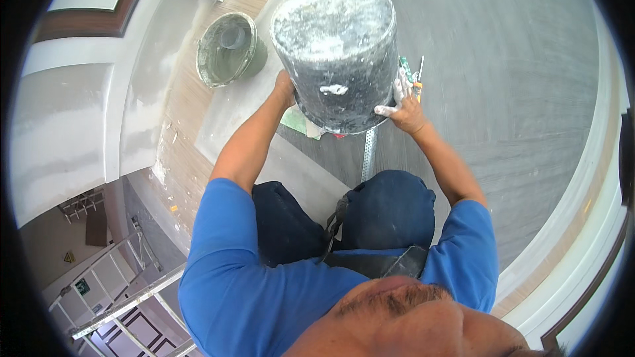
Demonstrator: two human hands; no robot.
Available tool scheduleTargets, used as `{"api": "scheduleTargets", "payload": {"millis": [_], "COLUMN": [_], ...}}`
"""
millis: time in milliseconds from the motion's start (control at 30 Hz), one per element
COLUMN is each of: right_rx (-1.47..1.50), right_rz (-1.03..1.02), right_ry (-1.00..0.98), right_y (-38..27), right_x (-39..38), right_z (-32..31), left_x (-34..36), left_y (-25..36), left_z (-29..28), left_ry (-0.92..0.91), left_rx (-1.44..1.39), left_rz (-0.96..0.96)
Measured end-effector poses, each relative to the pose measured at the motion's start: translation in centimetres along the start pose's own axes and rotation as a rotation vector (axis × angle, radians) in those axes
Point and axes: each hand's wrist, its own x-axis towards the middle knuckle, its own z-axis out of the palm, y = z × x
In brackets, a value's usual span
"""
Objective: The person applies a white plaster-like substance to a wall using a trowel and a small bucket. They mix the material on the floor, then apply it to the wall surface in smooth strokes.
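A black bucket [344, 92], its wall splashed with white, is between my hands in front of my knees. Its upper round face is smeared white and grey; I cannot tell whether that is its base or its contents. My left hand [286, 90] grips the bucket's left side, with most fingers hidden behind it. White-coated fingers of my right hand [405, 110] press against the right side, the thumb lying on the wall. Beside that hand lies a tool with an orange part [418, 86]. A green sheet [299, 120] shows partly under the bucket.
An open bucket [256, 59] with grey-green residue stands at the left. A perforated metal strip [369, 153] lies between the black bucket and my knees. Curved white wall panels [69, 125] rise at the left, with a metal ladder [126, 304] at lower left.
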Motion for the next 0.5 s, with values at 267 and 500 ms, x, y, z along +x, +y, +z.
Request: {"api": "scheduleTargets", "payload": {"millis": [267, 500], "right_rx": [0.160, 0.281], "right_rz": [0.288, 1.002], "right_ry": [0.199, 0.293], "right_y": [3.1, 5.9], "right_x": [10.3, 15.1], "right_z": [-4.3, -6.6], "left_x": [-2.0, 0.8], "left_y": [10.1, 8.8], "left_z": [5.2, 3.7], "left_ry": [-0.129, 0.085], "left_rx": [0.043, 0.104], "left_rz": [-0.092, 0.070]}}
